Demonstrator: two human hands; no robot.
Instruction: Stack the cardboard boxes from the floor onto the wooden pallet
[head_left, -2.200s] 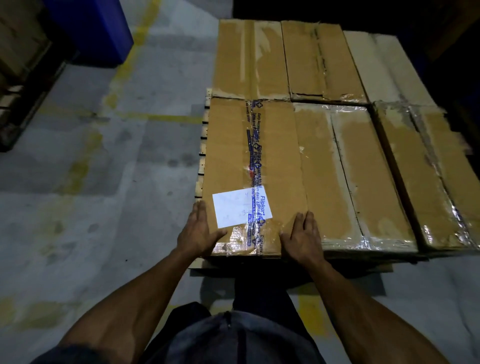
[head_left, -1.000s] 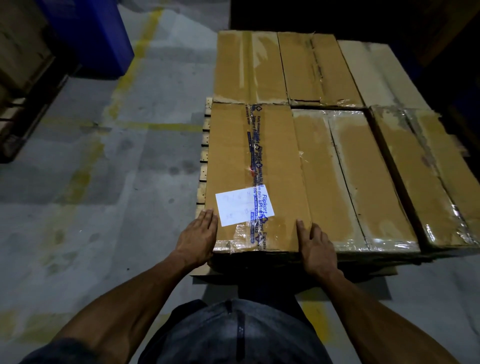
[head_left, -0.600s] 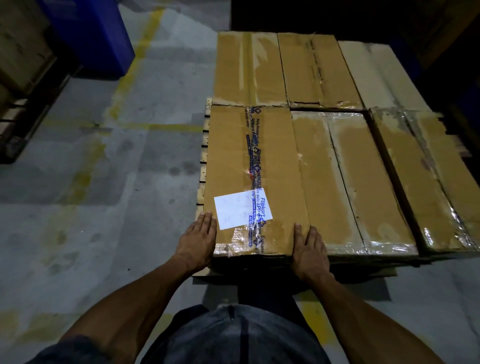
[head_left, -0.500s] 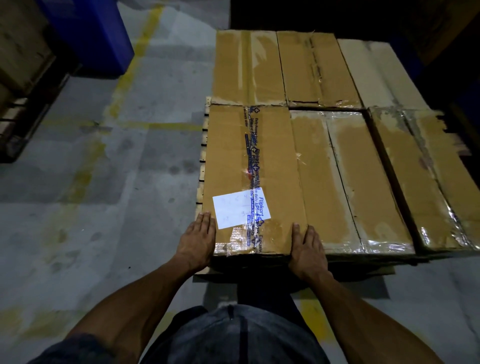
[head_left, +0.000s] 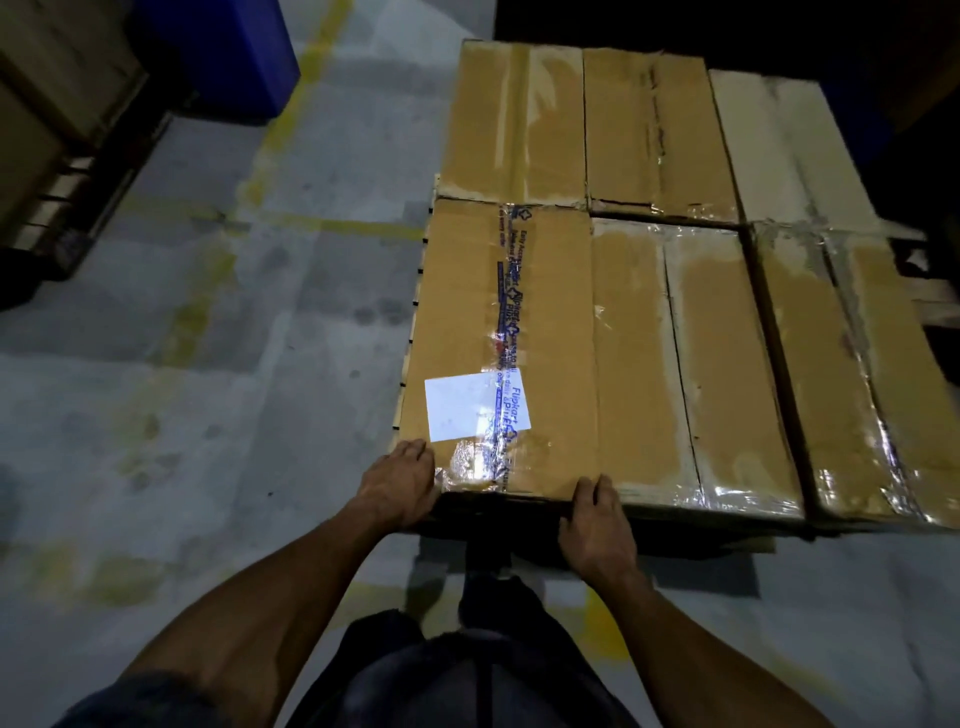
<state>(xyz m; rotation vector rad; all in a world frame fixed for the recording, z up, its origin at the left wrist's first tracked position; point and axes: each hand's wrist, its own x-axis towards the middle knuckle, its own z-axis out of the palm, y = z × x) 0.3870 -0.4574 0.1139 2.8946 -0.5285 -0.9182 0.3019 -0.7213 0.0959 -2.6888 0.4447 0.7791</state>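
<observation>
A taped cardboard box (head_left: 467, 312) with a white label (head_left: 470, 405) and blue printed tape lies at the near-left corner of the wooden pallet (head_left: 748, 544). My left hand (head_left: 400, 483) rests against its near-left corner. At the near-right corner, my right hand (head_left: 597, 530) presses the front face, fingertips at the top edge. Several more flat boxes fill the pallet in one layer: one beside it (head_left: 680, 358), one at the right (head_left: 852, 374), and others behind (head_left: 514, 119).
A blue bin (head_left: 223, 47) stands at the far left. Another loaded pallet (head_left: 52, 145) sits along the left edge. Yellow lines (head_left: 311, 67) mark the grey concrete floor. My legs are close to the pallet's near side.
Both hands slid back from the box's top onto its near corners and front edge. The labelled box sits a little further in, flush with its neighbour.
</observation>
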